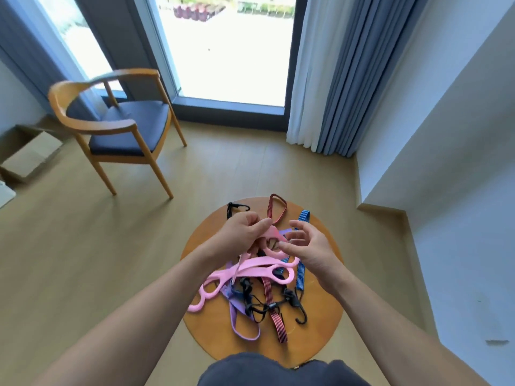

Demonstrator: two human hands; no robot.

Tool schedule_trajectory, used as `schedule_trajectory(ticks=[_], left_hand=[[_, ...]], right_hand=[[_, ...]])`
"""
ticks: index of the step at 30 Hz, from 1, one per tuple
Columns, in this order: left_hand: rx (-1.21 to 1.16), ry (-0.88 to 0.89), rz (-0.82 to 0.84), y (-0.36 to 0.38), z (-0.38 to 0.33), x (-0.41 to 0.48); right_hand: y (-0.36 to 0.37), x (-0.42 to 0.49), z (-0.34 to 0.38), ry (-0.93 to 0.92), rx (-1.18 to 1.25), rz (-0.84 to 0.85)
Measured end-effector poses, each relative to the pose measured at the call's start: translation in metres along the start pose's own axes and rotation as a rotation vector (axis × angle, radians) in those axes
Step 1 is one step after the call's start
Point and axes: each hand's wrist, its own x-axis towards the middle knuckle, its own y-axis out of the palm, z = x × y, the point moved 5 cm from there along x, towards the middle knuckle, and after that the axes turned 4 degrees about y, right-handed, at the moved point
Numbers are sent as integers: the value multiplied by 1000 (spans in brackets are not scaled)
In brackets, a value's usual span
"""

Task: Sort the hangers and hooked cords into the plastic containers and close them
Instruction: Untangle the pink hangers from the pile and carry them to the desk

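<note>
- My left hand (242, 232) is curled tight round one end of a pink hanger (274, 234), lifted above the pile.
- My right hand (312, 249) is spread and loose, holding nothing, fingertips right at that hanger; I can't tell if they touch it.
- Under it lies a second pink hanger (250, 270), so at least two pinks; the tangle hides any more.
- One purple hanger (239, 319) shows beneath, nearer my body.
- Cords: one red striped cord (271, 310), one blue striped cord (300, 280), plus black hooked cords (250, 302) too knotted to count.
- Everything sits on one small round table (320, 330); a pink loop juts past its left rim, the red loop reaches the far rim, and a black hook (302, 317) lies well inside the rim on the right.
- Around the table is wide wooden floor (83, 246).
- One chair (131, 126) stands well apart, far left; curtains (334, 79) hang far right.
</note>
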Motion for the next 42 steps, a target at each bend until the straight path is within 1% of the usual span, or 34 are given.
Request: schedule_trajectory(ticks=[2, 5, 7, 11, 14, 15, 16, 17, 20, 21, 23, 25, 29, 31, 33, 35, 37, 40, 42], left_hand=[[-21, 22, 43, 4, -22, -3], [-119, 57, 119, 9, -54, -18], [-56, 116, 209, 14, -73, -31], [80, 254, 421, 32, -104, -64], [164, 317, 591, 51, -113, -87], [222, 352, 622, 56, -113, -91], [301, 395, 620, 59, -111, -93], [396, 449, 576, 61, -108, -92], [724, 658, 324, 64, -96, -85], [800, 718, 251, 64, -90, -83], [868, 764, 178, 61, -79, -79], [910, 752, 197, 57, -66, -74], [1018, 678, 358, 56, -34, -68], [944, 603, 358, 54, -23, -66], [800, 495, 303, 53, -20, -64], [525, 348, 232, 51, -24, -62], [253, 244, 208, 55, -32, -67], [77, 240, 208, 67, -58, -79], [15, 269, 238, 78, -77, -90]], right_hand=[[-4, -6, 10, -44, -19, -13], [-9, -22, 20, -128, -101, -94], [-11, -38, 23, -175, -139, -148], [-22, -84, 22, -207, -243, -329], [-24, -132, 10, -205, -172, -376], [-26, -148, 7, -206, -172, -409], [-27, -164, 3, -202, -179, -437], [-27, -178, 0, -196, -179, -456], [-29, -209, -9, -166, -132, -495], [-30, -216, -10, -165, -126, -511], [-31, -225, -8, -180, -162, -557], [-32, -229, -4, -208, -195, -600], [-39, -232, 6, -249, -201, -622], [-42, -233, 10, -273, -237, -649], [-41, -233, 10, -289, -302, -688], [-35, -231, 7, -319, -381, -721], [-28, -230, -3, -344, -519, -749], [-18, -232, -28, -350, -729, -757], [-12, -235, -48, -349, -761, -775]])
